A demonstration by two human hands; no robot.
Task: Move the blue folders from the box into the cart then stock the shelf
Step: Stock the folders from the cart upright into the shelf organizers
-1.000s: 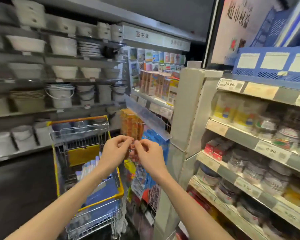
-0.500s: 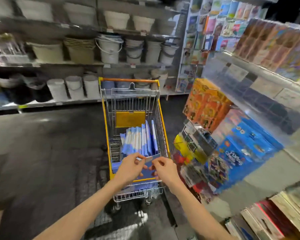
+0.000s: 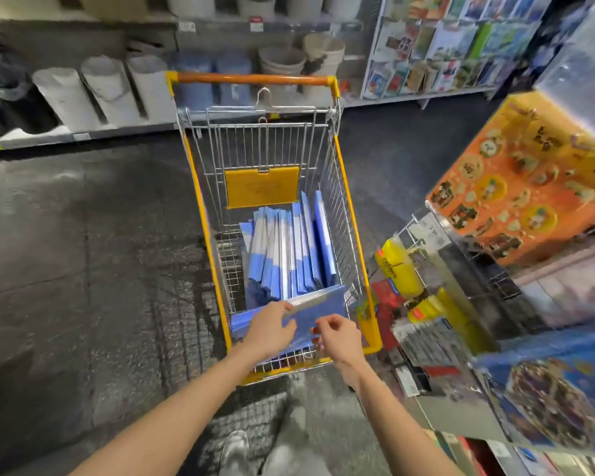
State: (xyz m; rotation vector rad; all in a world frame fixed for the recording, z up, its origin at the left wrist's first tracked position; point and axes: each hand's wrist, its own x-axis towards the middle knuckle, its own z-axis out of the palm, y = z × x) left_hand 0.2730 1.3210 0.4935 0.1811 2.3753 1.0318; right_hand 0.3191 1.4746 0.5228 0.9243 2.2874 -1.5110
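Observation:
A wire cart [image 3: 354, 235] with yellow rim and orange handle stands in the aisle before me. Several blue folders [image 3: 289, 249] stand on edge inside it. One more blue folder [image 3: 320, 304] lies tilted across the cart's near end. My left hand [image 3: 272, 329] grips that folder at its left part, fingers over its top edge. My right hand [image 3: 339, 336] hovers just right of it with loosely curled fingers pinched together; whether it touches the folder is unclear.
Hanging racks of orange packs [image 3: 526, 180], yellow packs [image 3: 397, 266] and blue boxes [image 3: 557, 396] crowd the right side close to the cart. White buckets [image 3: 107, 87] line low shelves across the aisle. Dark floor [image 3: 83, 269] lies open to the left.
The view swung from the shelf on the right down to the cart. Both hands dropped from chest height to the cart's near end, and my left hand took hold of the tilted folder.

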